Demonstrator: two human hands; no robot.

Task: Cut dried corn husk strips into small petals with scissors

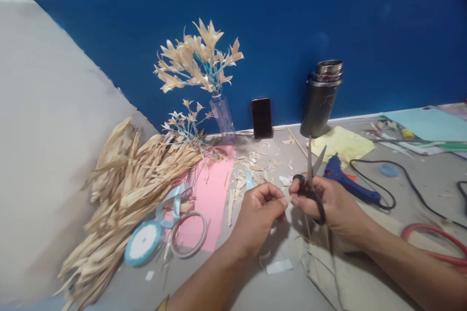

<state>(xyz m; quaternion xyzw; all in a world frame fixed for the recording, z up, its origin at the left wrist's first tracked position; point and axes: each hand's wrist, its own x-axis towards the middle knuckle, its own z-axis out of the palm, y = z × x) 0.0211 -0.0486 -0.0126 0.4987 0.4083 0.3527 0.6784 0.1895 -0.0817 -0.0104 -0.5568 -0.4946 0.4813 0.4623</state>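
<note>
My right hand (330, 201) grips black-handled scissors (312, 175), blades pointing up and slightly apart. My left hand (260, 211) is closed in a pinch right beside it, fingertips meeting those of the right hand on something too small to make out. Both hands hover over the grey table (255, 282), amid scraps of dried husk (248, 167).
A pile of dried husks (120, 194) lies left, with a light blue ribbon spool (144, 243), a tape ring (188, 234) and pink paper (211, 194). Husk flowers in a vase (222, 116), a phone (261, 117) and a metal flask (323, 97) stand at the blue wall. Blue glue gun (350, 182) with cable sits right.
</note>
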